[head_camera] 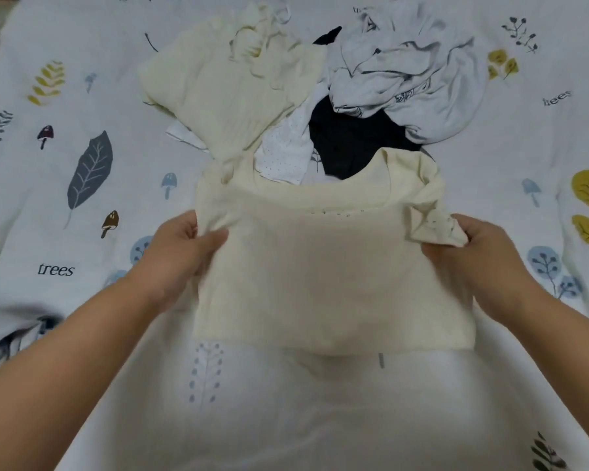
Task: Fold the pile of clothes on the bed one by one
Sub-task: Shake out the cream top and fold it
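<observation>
1. A bed (65, 185) covered in a white sheet printed with leaves, mushrooms and the word "trees" fills the view from the head camera, seen from its near edge.

2. A person's left hand (181, 253) grips the left side of a cream top (323, 266), thumb over the front of the fabric and fingers curled behind it, pinching the cloth.

3. The right hand (473, 256) pinches the right side of the same top, where a short sleeve is bunched and creased between thumb and fingers.

4. The cream top is stretched between both hands over the middle of the bed toward its near edge, neckline facing the far edge and hem hanging toward the person; whether the hem touches the sheet cannot be told.

5. Beyond it, toward the far edge, lies the pile: a second cream garment (232, 86) on the left, spread partly flat with a crumpled upper part.

6. A light grey garment (408, 73) sits heaped in folds on the right of the pile.

7. A black garment (351, 141) lies under the grey one, with a white dotted piece (286, 154) between it and the cream garment.

8. A crumpled grey and dark cloth (11, 334) rests at the bed's left edge, blurred.
</observation>
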`<state>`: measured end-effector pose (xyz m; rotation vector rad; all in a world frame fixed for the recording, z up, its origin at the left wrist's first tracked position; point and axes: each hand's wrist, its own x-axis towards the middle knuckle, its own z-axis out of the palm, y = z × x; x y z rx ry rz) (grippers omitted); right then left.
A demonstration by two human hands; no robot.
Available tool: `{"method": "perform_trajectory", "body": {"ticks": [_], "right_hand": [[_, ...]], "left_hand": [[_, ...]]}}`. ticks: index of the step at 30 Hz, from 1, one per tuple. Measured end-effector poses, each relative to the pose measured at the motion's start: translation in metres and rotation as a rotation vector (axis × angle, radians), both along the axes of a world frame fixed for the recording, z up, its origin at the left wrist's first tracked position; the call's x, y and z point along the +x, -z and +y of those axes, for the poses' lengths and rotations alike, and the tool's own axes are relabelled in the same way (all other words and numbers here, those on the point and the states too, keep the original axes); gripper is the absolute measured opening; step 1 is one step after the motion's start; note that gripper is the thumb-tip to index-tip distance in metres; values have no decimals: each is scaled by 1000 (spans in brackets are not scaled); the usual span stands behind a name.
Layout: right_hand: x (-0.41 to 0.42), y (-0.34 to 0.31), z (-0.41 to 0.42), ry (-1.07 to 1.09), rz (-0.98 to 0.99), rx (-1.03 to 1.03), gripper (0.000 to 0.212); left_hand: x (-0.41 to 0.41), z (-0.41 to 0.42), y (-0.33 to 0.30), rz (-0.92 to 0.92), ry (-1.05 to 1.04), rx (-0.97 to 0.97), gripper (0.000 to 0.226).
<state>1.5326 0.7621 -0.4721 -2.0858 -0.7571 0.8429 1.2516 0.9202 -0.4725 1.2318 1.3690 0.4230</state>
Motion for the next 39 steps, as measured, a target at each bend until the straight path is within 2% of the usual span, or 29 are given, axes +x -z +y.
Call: {"method": "perform_trajectory", "body": {"ticks": [3,5,9,10,12,15,18,22,24,27,29,31,32,33,36,37,39], "right_hand": [[12,-7,20,112,99,163,27],[19,-1,37,190,29,171,33],[22,22,46,297,-174,-200,75],[19,27,41,305,-179,-289,79],[10,36,30,278,-193,-375,77],[-2,42,21,193,-191,-361,62],[-5,39,15,221,-65,-275,48],[-11,18,-10,156,-56,-241,28],[-18,5,-32,109,-43,-248,19],[-33,-5,-70,52,38,-319,4],[-42,-2,-90,24,70,-415,6],[-46,4,-101,8,32,-506,3],[-47,6,-102,14,-19,-526,11],[-46,7,-99,43,-87,-517,19],[-41,13,-78,146,-307,-375,50],[-38,17,-69,140,-363,-334,52],[-31,27,-55,70,-454,-273,29]], "left_hand": [[13,26,-9,-101,-77,22,12],[21,40,-2,-51,-138,43,23],[27,35,24,542,-144,195,63],[28,26,26,649,-137,198,67],[28,7,30,737,-111,172,69],[28,-20,41,732,-21,201,59],[26,-29,45,558,-34,267,21],[11,-37,29,454,-66,359,25],[0,-58,14,427,-36,367,18],[-31,-106,5,468,36,319,16],[-52,-128,13,522,69,235,24],[-66,-133,25,578,80,172,21],[-68,-130,28,590,50,167,11],[-68,-124,29,594,4,185,12],[-51,-98,30,574,-60,324,32],[-43,-88,30,583,-50,324,34],[-29,-70,32,623,13,320,38]]}}
